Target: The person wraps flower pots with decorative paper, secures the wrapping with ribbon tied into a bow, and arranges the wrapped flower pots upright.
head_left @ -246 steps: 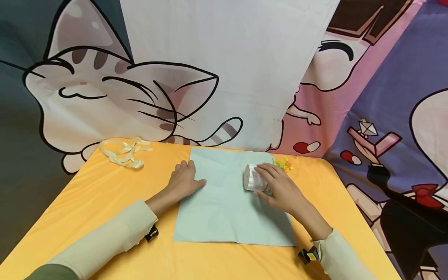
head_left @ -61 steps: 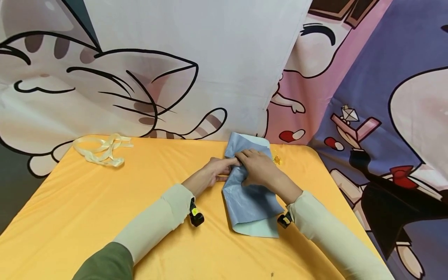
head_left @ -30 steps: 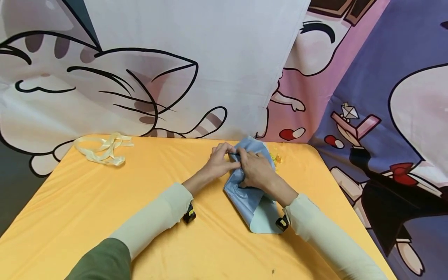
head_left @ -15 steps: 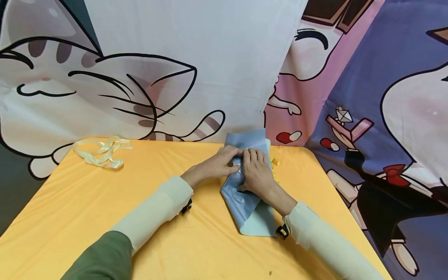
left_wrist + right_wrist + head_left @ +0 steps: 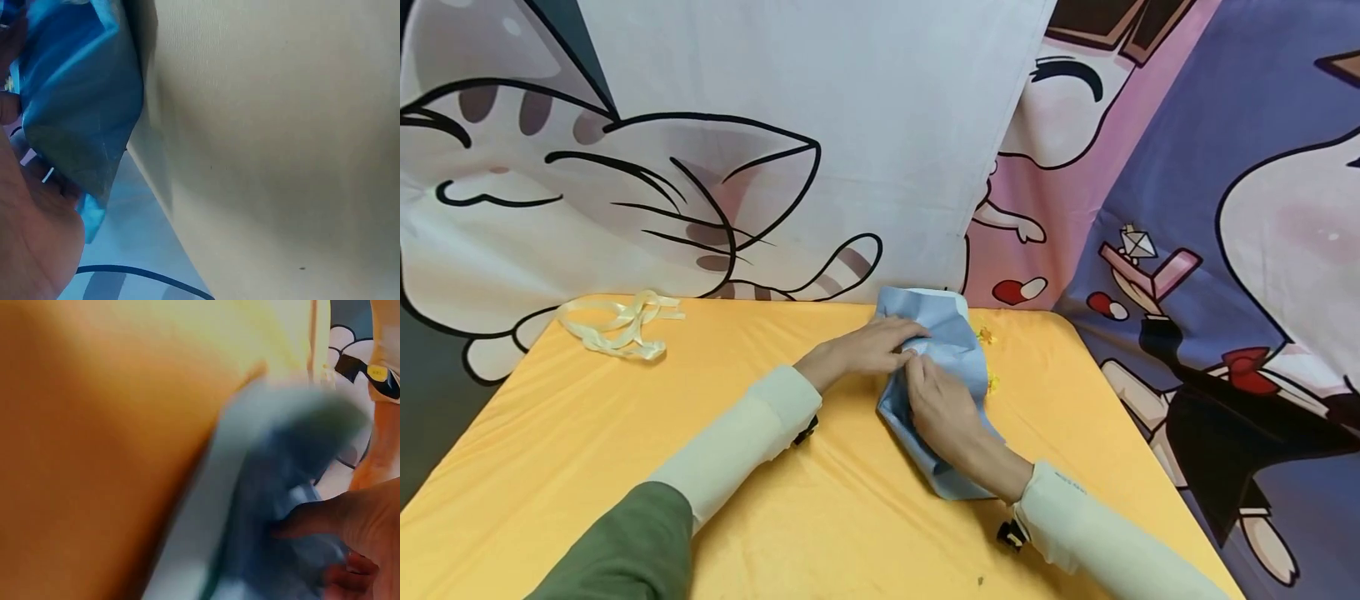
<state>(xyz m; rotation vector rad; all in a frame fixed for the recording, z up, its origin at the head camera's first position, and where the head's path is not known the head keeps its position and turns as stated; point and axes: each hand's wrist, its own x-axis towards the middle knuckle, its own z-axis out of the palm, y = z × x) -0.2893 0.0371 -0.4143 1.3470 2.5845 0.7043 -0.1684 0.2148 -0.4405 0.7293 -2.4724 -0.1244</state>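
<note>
Half a second ago a big pale patch showed at the near end of the paper [image 5: 958, 343]. Now the blue side covers nearly all of it, so the near end looks more folded in. The paper lies on the table [image 5: 790, 525], long ways, from twelve to about five o'clock. What is inside I cannot see.

The right hand [image 5: 943, 412] was spread on the paper; now its fingers are bunched, and it seems to pinch a bit of the paper. Its wrist view is blurry. The right arm comes in from four and points to ten.

The left hand [image 5: 872, 346] is at ten o'clock from the right one, fingers mostly straight, resting on the paper. That arm points to two.

Yellow bits [image 5: 992, 383] peek out at the paper's three o'clock. Farther off, the ribbon [image 5: 655, 348] lies between nine and ten.
</note>
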